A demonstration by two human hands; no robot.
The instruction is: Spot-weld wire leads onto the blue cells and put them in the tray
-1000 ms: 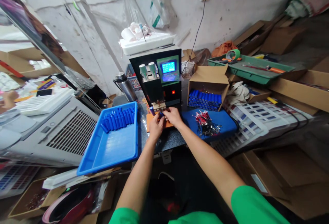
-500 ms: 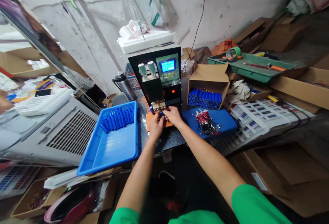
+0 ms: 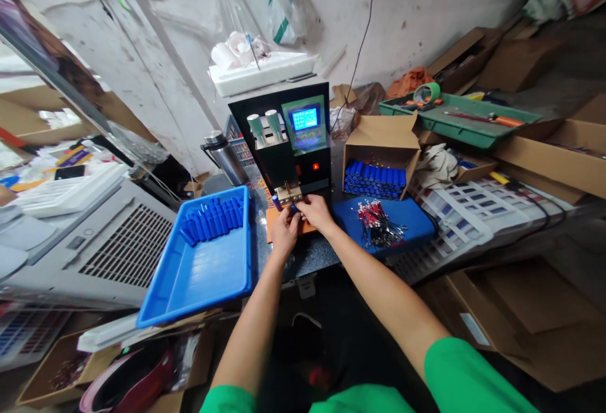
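My left hand [image 3: 285,233] and my right hand [image 3: 315,212] meet at the front of a black spot welder [image 3: 307,170] with a lit blue screen. Between their pinched fingers is a blue battery cell [image 3: 294,209], mostly hidden, just below the welder's brass electrode block [image 3: 288,194]. Another blue cylinder [image 3: 276,201] stands beside the block, left of my fingers. Under my hands lies an orange board [image 3: 271,220]. To the right, red and black wire leads [image 3: 379,220] lie heaped on a blue surface [image 3: 416,223].
A blue tray [image 3: 194,313] with a row of blue cells [image 3: 215,217] sits at left. A cardboard box [image 3: 382,134] of blue cells stands right of the welder. Behind the tray is a steel flask [image 3: 230,163]. A green tray [image 3: 473,125] with tools lies farther right.
The view has shifted slightly, moving the scene a little left in the picture. Both hands stay at the electrodes, with their grip much the same.
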